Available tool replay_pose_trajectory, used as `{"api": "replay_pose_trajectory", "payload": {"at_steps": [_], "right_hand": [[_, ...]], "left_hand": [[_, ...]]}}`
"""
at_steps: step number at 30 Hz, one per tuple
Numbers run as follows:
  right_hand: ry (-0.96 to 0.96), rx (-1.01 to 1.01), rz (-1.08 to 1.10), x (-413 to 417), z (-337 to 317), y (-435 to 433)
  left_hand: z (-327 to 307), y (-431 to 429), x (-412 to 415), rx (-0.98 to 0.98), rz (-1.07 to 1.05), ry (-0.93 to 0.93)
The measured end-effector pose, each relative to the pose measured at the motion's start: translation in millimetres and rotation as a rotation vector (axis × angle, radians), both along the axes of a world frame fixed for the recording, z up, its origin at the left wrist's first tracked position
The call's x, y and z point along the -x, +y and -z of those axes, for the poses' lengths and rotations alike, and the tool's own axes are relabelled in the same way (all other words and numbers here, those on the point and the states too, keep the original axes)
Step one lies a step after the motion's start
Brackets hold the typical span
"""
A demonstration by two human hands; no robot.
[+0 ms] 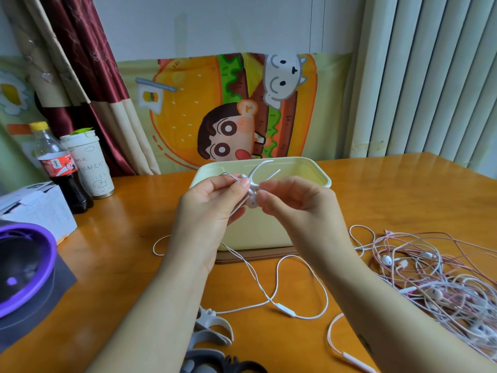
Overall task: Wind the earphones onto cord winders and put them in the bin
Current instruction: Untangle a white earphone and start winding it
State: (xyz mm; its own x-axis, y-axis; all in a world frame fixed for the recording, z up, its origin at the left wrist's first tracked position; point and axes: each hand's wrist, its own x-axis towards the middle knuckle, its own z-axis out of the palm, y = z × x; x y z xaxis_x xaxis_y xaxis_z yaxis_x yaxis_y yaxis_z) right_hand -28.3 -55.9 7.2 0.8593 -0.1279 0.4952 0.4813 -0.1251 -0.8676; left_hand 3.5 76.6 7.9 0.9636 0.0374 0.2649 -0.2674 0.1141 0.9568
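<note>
Now left hand (209, 208) and right hand (298, 203) both pinch white earphones (252, 201) near the bin (309, 168).

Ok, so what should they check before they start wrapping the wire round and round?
1. Earbuds held firmly: ok. The left hand pinches the earbuds.
2. Winder ready: ok. The right hand pinches the cord winder, and its prongs stick up.
3. Cord wound: not ok. The cord hangs loose and loops on the table.
4. Cord free of the earphone pile: cannot tell, since its far end is hidden.
5. Bin open and near: ok, just behind the hands.
</note>
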Motion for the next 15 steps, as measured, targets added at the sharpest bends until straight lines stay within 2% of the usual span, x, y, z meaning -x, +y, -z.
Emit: {"api": "replay_pose_trajectory", "payload": {"at_steps": [6, 15], "right_hand": [[0.100, -0.156, -0.076, 0.0, 2.5, 1.3], [0.207, -0.286, -0.210, -0.2, 2.3, 2.6]], "left_hand": [[-0.4, -0.5, 0.4, -0.017, -0.008, -0.051], [0.6, 1.1, 1.2, -0.058, -0.005, -0.118]]}}
